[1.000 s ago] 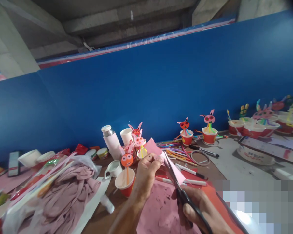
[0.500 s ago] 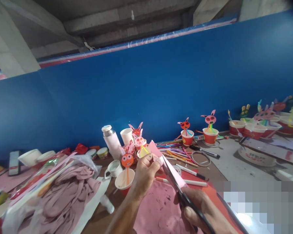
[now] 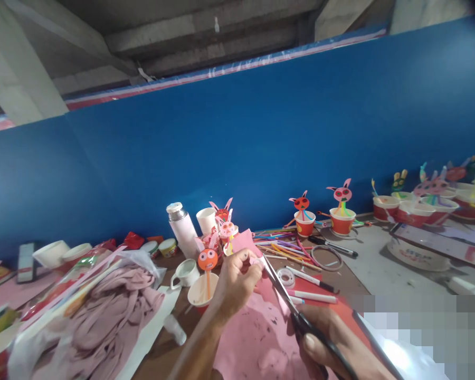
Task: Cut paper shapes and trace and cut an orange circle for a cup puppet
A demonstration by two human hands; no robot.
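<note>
My left hand (image 3: 239, 279) pinches a piece of pink paper (image 3: 243, 241) above the table. From the lower right, my right hand (image 3: 328, 335) grips the black handles of a pair of scissors (image 3: 282, 293). Their long blades point up and left, with the tips at the paper beside my left fingertips. Beneath both hands lies a larger pink sheet (image 3: 247, 338) with dark marks on it, over a red sheet (image 3: 342, 316). Just left of my left wrist stands a paper cup (image 3: 201, 290) with an orange animal-face figure (image 3: 208, 259) in it.
A mug (image 3: 185, 273) and a pale flask (image 3: 183, 232) stand behind on the left, near a heap of pink cloth (image 3: 114, 306). Pipe cleaners (image 3: 285, 248), markers (image 3: 312, 296) and a roll of tape (image 3: 285, 277) lie beyond my hands. Decorated cups (image 3: 342, 221) line the back.
The pink paper in my left hand has turned a little, and the strip along the blades now shows less. The scissors stay at the paper; both hands have shifted only slightly.
</note>
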